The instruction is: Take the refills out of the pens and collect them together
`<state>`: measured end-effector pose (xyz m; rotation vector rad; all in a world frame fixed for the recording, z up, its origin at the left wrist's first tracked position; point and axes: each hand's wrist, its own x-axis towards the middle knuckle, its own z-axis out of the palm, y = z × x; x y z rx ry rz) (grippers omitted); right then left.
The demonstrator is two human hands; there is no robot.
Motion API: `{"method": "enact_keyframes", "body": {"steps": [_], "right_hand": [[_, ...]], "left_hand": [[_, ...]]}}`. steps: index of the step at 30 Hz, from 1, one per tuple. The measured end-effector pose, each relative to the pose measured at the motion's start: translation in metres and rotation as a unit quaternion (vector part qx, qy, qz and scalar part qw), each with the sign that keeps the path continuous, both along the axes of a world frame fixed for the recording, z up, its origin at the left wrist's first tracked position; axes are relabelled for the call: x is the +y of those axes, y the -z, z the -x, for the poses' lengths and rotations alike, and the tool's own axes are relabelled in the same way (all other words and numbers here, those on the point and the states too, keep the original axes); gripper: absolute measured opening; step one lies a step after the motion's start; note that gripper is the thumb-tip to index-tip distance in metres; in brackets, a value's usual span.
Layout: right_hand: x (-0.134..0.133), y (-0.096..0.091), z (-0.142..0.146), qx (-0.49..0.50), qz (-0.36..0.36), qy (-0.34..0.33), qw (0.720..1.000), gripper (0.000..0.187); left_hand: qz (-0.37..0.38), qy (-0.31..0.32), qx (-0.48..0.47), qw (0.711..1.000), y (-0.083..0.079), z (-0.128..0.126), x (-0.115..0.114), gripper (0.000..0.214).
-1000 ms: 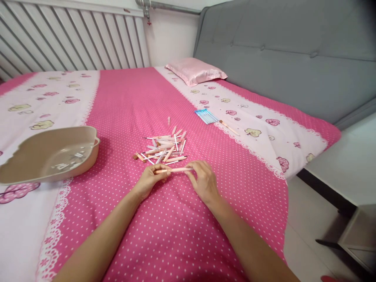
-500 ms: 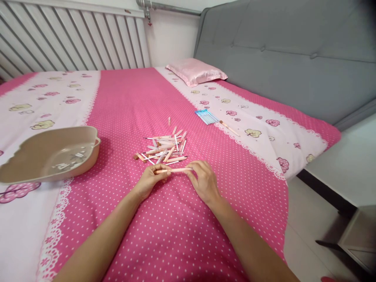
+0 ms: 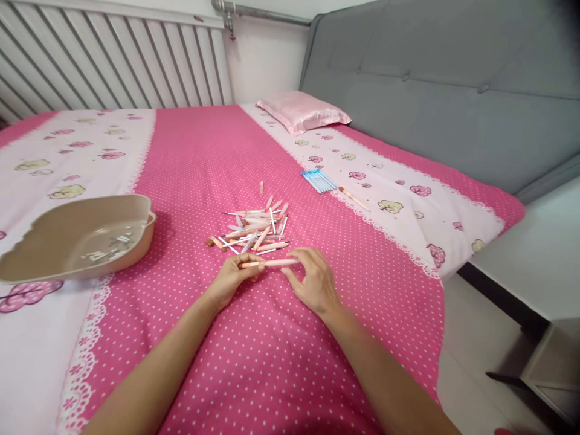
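Observation:
A slim peach-pink pen (image 3: 276,263) lies level between my two hands, low above the bedspread. My left hand (image 3: 231,279) is closed around its orange-toned left end, thumb pressed along the front. At the other end my right hand (image 3: 316,281) has its fingers curled on the tip, while the thumb sits slightly lower, a small gap from the barrel. Just beyond the hands is a loose pile of pen parts (image 3: 258,226): pink barrels, thin white sticks with dark tips and small brown pieces.
Left of the pile stands a beige basin (image 3: 149,232) with small white and grey pieces inside. Farther right lie a row of blue pens (image 3: 319,180) and a single brown-ended pen (image 3: 354,198). A pink pillow (image 3: 303,112) rests near the grey headboard (image 3: 435,90).
My right thumb has dropped slightly away from the pen, and the right fingers have shifted a little. My left hand and the pile look the same.

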<state>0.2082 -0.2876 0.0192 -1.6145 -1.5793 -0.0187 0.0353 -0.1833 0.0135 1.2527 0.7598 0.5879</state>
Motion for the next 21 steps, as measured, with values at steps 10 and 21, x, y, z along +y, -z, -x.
{"method": "enact_keyframes", "body": {"steps": [10, 21], "right_hand": [[0.0002, -0.0012, -0.0008, -0.001, 0.002, -0.01, 1.0, 0.015], [0.0009, -0.0014, -0.0011, -0.015, 0.05, 0.013, 0.999, 0.025]], "left_hand": [[-0.001, -0.004, 0.003, 1.0, -0.0009, -0.0002, -0.0001, 0.024], [-0.003, 0.001, 0.021, 1.0, 0.0011, 0.0003, 0.0004, 0.026]]}}
